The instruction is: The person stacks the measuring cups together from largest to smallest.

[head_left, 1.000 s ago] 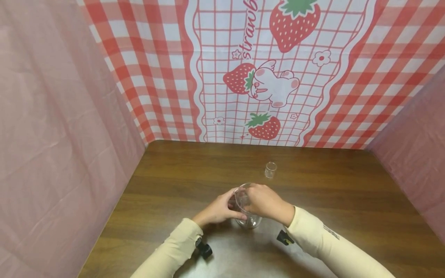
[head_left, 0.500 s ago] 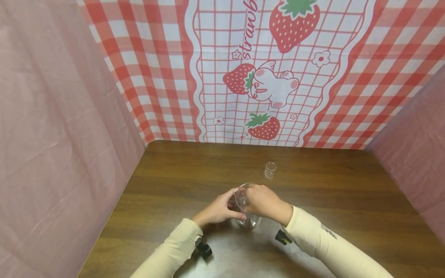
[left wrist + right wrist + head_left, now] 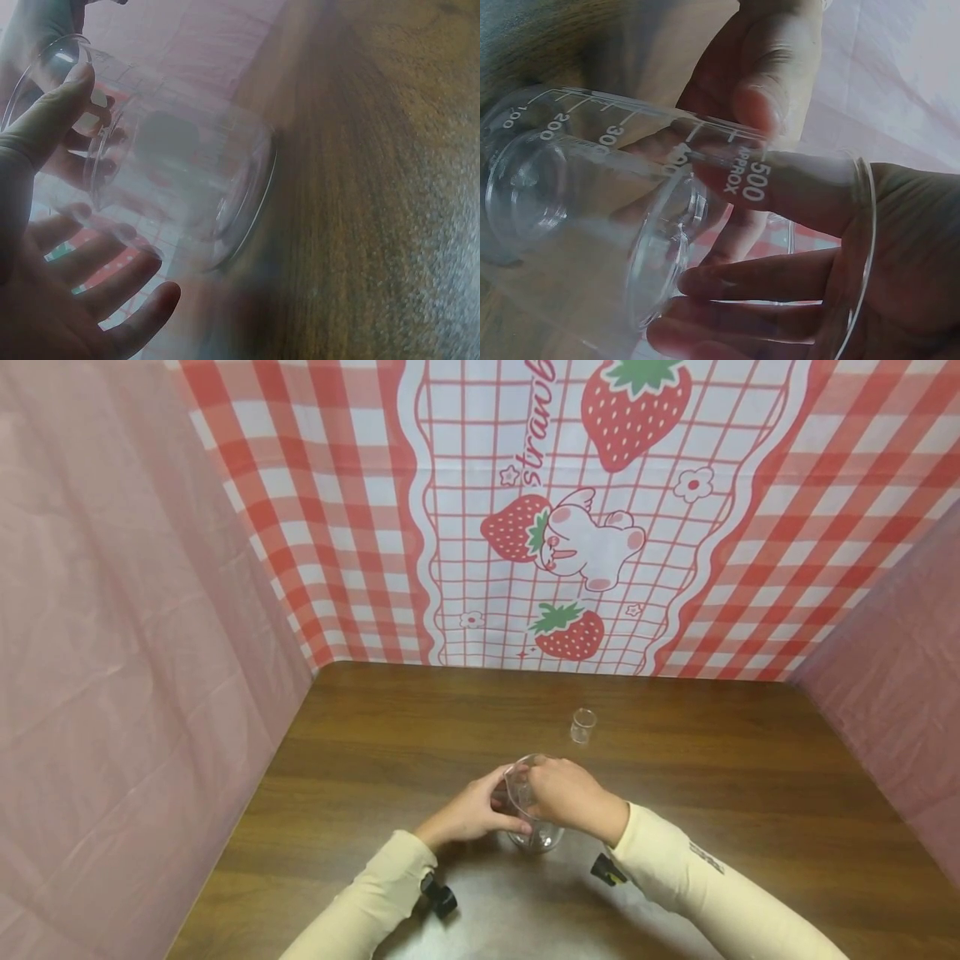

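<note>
A large clear glass beaker [image 3: 545,838] stands near the middle of the table. My left hand [image 3: 471,811] holds it from the left, thumb on the near side and fingers on the far side. White marks up to 500 show on the beaker wall [image 3: 615,135] in the right wrist view. My right hand [image 3: 567,791] reaches down through the rim, its thumb and fingers at the rim of a smaller glass beaker [image 3: 654,259] inside the large one. Glass reflections blur the exact contact there. Behind them, a tiny glass beaker [image 3: 582,727] stands upright on the table.
The brown wooden table [image 3: 375,743] runs back to a red-and-white strawberry cloth [image 3: 352,527]. Pink curtains [image 3: 142,652] hang on both sides. Black wrist cameras [image 3: 438,897] sit under the pale sleeves [image 3: 367,893].
My right wrist has shifted very slightly to the left. The left hand, the large beaker and the tiny beaker stay practically where they were.
</note>
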The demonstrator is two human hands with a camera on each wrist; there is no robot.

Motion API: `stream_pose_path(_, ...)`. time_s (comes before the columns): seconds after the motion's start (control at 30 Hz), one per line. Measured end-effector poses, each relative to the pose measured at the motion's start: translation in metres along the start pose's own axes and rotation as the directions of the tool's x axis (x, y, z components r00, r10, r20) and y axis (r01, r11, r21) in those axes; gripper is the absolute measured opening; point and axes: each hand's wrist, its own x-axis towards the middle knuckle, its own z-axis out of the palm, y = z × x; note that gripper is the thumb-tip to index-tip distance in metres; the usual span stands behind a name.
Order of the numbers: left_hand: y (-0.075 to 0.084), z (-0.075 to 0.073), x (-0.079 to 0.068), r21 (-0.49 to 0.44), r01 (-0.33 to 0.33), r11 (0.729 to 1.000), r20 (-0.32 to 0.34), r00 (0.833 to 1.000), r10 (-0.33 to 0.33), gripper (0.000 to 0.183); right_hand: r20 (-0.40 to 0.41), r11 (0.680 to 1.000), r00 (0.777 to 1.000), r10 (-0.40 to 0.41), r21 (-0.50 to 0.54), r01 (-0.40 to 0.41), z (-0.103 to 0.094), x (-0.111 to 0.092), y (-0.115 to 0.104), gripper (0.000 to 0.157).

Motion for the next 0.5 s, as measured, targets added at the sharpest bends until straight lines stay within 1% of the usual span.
stream_pose_path(0.23, -0.0019, 0.0006, 0.001, 0.03, -0.006, 1.0, 0.002, 1.0, 0.006, 0.085, -0.009, 1.0, 1.0, -0.003, 0.019, 0.003, 0.0023, -0.0003, 0.0016, 0.037)
stream_pose_path(0.5, 0.0008, 0.0002, 0.0014, 0.025, -0.007, 1.0, 0.006, 1.0, 0.007, 0.084, -0.029, 1.0, 0.999, -0.025, 0.0, 0.025, 0.0029, -0.0011, 0.0037, 0.036)
